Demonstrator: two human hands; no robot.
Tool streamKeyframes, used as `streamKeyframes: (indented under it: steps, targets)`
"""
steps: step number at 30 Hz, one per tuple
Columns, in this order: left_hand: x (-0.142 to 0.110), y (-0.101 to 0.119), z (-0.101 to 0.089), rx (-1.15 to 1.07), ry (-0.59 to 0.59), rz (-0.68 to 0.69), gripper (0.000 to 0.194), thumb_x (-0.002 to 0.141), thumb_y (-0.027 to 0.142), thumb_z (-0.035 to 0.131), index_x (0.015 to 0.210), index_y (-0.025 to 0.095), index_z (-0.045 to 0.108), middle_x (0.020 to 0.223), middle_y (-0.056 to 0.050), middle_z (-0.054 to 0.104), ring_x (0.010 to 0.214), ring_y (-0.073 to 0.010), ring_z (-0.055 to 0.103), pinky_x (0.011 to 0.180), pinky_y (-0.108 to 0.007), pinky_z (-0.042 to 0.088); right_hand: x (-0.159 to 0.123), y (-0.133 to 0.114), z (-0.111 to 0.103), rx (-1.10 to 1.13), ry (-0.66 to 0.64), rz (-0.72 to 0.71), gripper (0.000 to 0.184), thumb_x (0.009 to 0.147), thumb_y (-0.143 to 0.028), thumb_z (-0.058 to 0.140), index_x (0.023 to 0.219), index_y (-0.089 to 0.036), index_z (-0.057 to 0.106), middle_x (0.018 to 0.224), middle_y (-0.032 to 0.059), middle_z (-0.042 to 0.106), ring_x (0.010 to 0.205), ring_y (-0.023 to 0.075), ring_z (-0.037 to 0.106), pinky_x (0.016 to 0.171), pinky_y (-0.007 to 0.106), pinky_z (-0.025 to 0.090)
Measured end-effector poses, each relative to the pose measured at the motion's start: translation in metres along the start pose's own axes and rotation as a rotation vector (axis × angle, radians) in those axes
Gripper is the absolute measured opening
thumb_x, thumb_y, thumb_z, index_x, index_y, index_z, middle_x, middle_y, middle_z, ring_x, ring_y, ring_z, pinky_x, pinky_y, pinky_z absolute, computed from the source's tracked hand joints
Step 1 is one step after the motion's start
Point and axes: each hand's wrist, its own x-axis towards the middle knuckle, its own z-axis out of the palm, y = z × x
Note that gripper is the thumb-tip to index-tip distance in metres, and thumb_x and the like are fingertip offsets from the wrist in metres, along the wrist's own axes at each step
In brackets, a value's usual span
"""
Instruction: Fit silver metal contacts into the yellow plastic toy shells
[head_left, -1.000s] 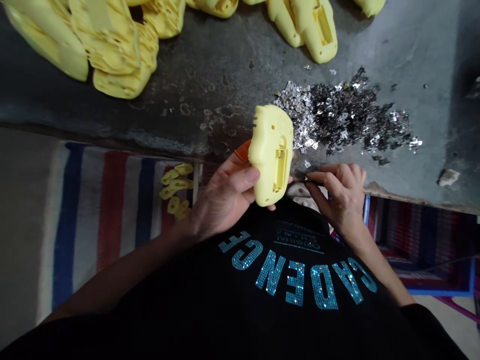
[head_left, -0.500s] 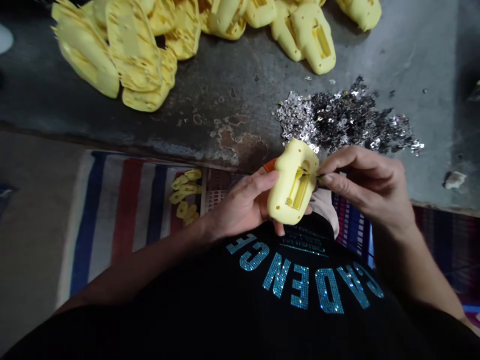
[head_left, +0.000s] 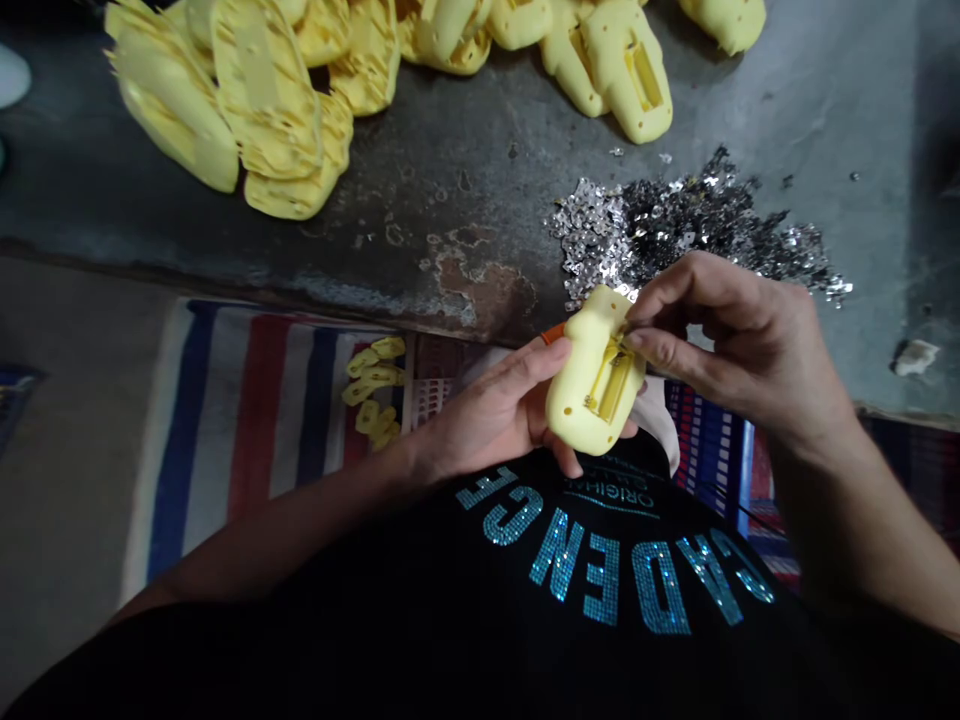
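I have the left hand (head_left: pixel 506 410) curled around a yellow shell (head_left: pixel 579 365) near the table (head_left: pixel 450 150); the right hand's (head_left: pixel 739 330) thumb and forefinger nearly meet at its slot, though I can't tell what they grip. Beyond lie metal clips (head_left: pixel 697 220), then other shells (head_left: pixel 277 95).

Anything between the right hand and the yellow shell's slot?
Nothing visible. The right hand has fingertips at the far end of the slot; the left hand holds the yellow shell from the opposite side. The metal pile lies beyond.
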Motion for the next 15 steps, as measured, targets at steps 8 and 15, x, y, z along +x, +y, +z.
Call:
streamKeyframes:
  steps: [8,15]
  targets:
    - [0.0,-0.003,0.001,-0.008,-0.016,0.026,0.081,0.107,0.068,0.077,0.175,0.034,0.049,0.146,-0.014,0.082,0.108,-0.0346,0.091,0.058,-0.029,0.072,-0.006,-0.003,0.01,-0.173,0.057,0.0,0.018,0.102,-0.017,0.081,0.1,-0.031,0.071,0.091,-0.005,0.08,0.07,0.0157,0.07,0.067,0.034,0.057]
    - [-0.002,-0.004,0.001,0.012,0.03,0.054,0.081,0.107,0.066,0.079,0.175,0.033,0.05,0.147,-0.016,0.081,0.118,-0.0377,0.088,0.061,-0.029,0.073,-0.01,-0.005,0.025,-0.444,0.113,-0.091,0.014,0.111,-0.022,0.071,0.1,-0.03,0.07,0.093,-0.0011,0.081,0.077,0.0176,0.071,0.068,0.035,0.053]
